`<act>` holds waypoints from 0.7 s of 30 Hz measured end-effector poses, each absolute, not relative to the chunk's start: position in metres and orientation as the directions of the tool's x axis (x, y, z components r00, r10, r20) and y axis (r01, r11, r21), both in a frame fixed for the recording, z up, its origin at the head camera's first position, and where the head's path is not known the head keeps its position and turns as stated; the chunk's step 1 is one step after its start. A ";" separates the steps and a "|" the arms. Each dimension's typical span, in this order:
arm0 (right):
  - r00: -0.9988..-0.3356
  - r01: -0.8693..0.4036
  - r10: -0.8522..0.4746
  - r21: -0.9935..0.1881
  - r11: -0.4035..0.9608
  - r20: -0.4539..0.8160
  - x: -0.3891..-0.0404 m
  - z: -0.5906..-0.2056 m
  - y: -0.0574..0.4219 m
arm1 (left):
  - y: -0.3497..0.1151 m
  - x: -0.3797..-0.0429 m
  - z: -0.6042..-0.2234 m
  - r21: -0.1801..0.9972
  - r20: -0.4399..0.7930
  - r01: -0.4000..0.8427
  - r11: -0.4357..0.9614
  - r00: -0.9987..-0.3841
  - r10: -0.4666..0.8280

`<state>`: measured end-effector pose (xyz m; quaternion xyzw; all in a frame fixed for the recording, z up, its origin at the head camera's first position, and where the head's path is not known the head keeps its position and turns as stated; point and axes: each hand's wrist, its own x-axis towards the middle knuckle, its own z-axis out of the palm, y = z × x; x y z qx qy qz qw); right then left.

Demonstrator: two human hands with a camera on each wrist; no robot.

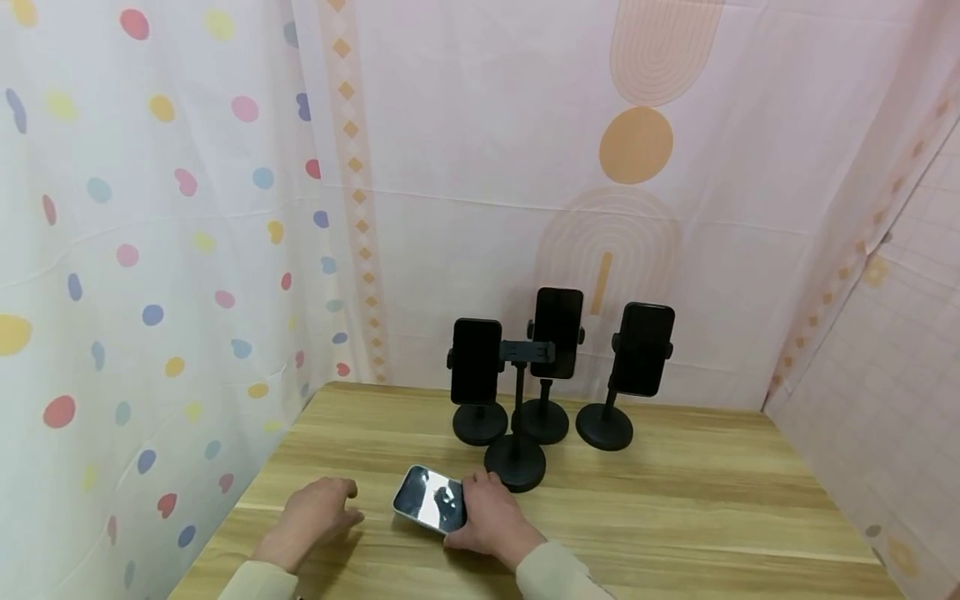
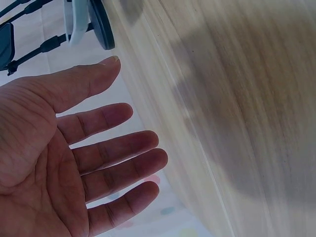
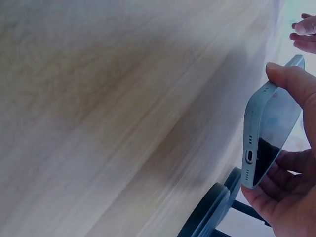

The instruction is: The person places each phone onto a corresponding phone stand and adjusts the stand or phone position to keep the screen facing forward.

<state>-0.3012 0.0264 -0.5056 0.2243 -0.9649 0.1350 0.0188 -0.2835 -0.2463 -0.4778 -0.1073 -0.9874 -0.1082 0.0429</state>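
Observation:
A smartphone [image 1: 429,498] in a pale case is gripped by my right hand [image 1: 493,518], screen up and tilted, above the table. In the right wrist view, the thumb and fingers hold opposite long edges of the smartphone [image 3: 251,133], its charging port end toward the camera. My left hand [image 1: 313,515] hovers to the left of the smartphone, apart from it. Its fingers are spread and hold nothing, as the left hand [image 2: 64,163] shows in the left wrist view. Just beyond the right hand stands a black phone stand [image 1: 516,463] with no phone in its clamp [image 1: 528,352].
Behind it are three more black stands bearing dark phones: a left phone [image 1: 476,362], a middle phone [image 1: 557,333] and a right phone [image 1: 643,348]. The wooden table [image 1: 712,492] meets a patterned curtain [image 1: 450,208] at the back and a dotted curtain [image 1: 187,275] on the left.

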 end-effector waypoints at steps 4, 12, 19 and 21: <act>-0.906 -0.423 -0.399 -0.291 0.858 0.141 -0.296 -0.503 0.031 | -0.245 -0.284 -0.478 0.208 0.098 0.221 0.953 -0.974 0.205; -0.921 -0.385 -0.325 -0.365 0.848 0.215 -0.288 -0.498 0.043 | -0.239 -0.285 -0.472 0.211 0.061 0.211 0.954 -0.977 0.203; -0.924 -0.356 -0.263 -0.378 0.854 0.277 -0.282 -0.496 0.051 | -0.229 -0.285 -0.468 0.206 0.062 0.221 0.953 -0.975 0.213; -0.918 -0.356 -0.249 -0.369 0.858 0.308 -0.281 -0.496 0.053 | -0.227 -0.285 -0.468 0.202 0.066 0.224 0.954 -0.974 0.215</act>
